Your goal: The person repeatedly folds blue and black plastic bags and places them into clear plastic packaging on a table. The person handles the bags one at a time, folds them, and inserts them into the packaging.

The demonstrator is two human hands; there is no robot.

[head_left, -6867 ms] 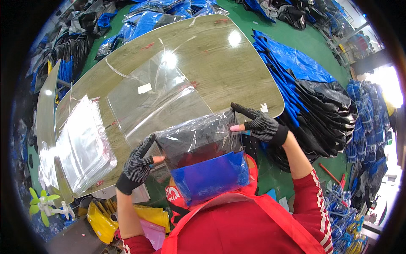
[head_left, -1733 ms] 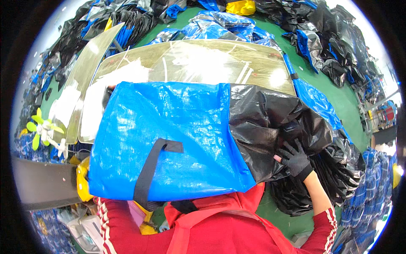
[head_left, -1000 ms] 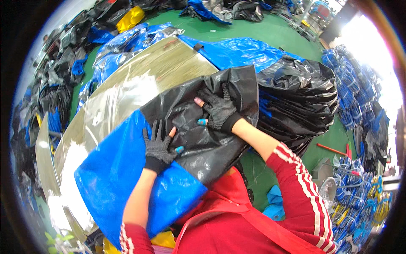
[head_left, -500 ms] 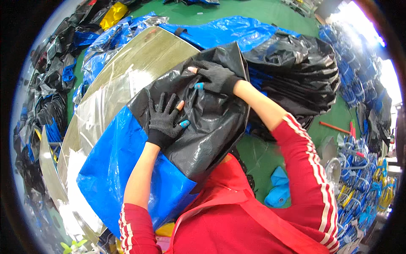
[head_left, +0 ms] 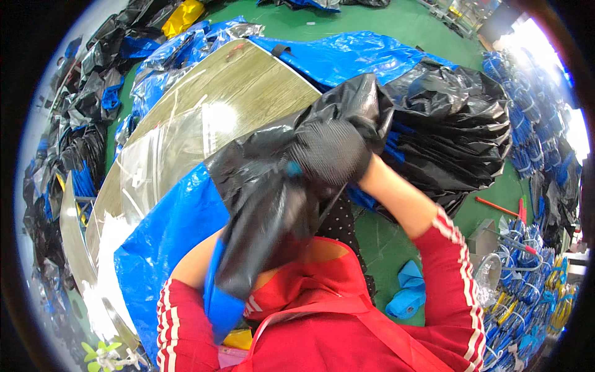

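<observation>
My right hand (head_left: pixel 331 152), in a black knit glove, is closed on a bunched fold of the black half of a bag (head_left: pixel 266 211) and holds it up above the table. The bag's blue half (head_left: pixel 167 242) lies flat on the wooden table (head_left: pixel 248 93) at the lower left. My left forearm (head_left: pixel 192 266) runs up under the hanging black material, and the left hand itself is hidden beneath it.
Clear plastic sleeves (head_left: pixel 167 149) lie on the table's left part. A heap of black bags (head_left: pixel 458 130) sits to the right, with blue ones (head_left: pixel 353 53) behind the table. On the green floor (head_left: pixel 384 235) lies a blue roll (head_left: pixel 406 297). More bags crowd the left edge.
Both hands were spread flat on the black half lying on the table. Now the right hand has gathered it and lifted it toward me, and the left hand has gone under it.
</observation>
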